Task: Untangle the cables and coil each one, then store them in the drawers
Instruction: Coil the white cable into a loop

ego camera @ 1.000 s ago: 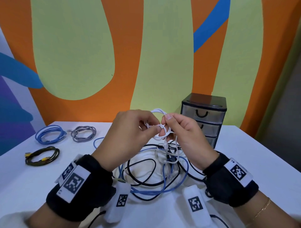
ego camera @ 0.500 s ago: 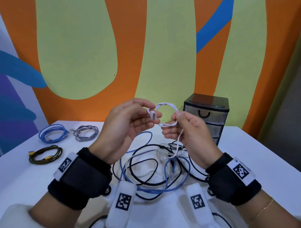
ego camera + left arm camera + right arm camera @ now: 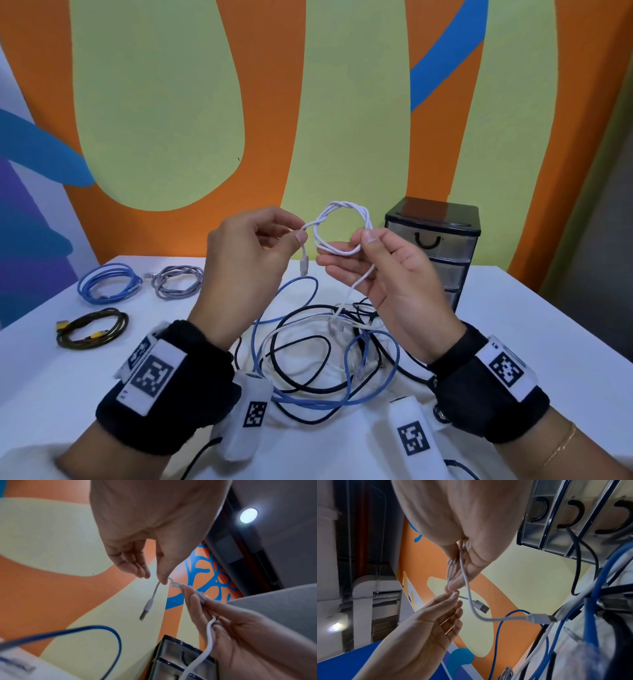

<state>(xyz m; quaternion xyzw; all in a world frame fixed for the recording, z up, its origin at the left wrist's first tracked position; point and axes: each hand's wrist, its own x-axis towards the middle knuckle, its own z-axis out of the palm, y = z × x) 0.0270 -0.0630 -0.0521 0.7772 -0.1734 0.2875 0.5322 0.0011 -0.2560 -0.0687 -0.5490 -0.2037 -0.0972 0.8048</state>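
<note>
A white cable [image 3: 343,224] is wound into a small coil in the air above the table. My right hand [image 3: 356,250] pinches the coil's lower right side between thumb and fingers. My left hand [image 3: 296,231] pinches the cable's free end at the coil's left, and the plug [image 3: 303,267] dangles below the thumb. The cable's tail [image 3: 359,282] drops from my right hand into a tangle of blue, black and white cables [image 3: 325,363] on the table. The left wrist view shows my left hand [image 3: 154,578] and the hanging plug [image 3: 147,607]. In the right wrist view my right hand [image 3: 456,577] holds the coil's loops [image 3: 451,566].
A small black drawer unit [image 3: 436,250] with its drawers closed stands behind my right hand. Coiled blue [image 3: 109,282], grey [image 3: 176,281] and black-yellow [image 3: 92,330] cables lie at the left of the white table [image 3: 548,342]. A painted wall rises behind.
Both hands lifted the white coil higher. The coil opened into a wider ring. My left hand shifted from the plug to the cable above it, so the plug now dangles.
</note>
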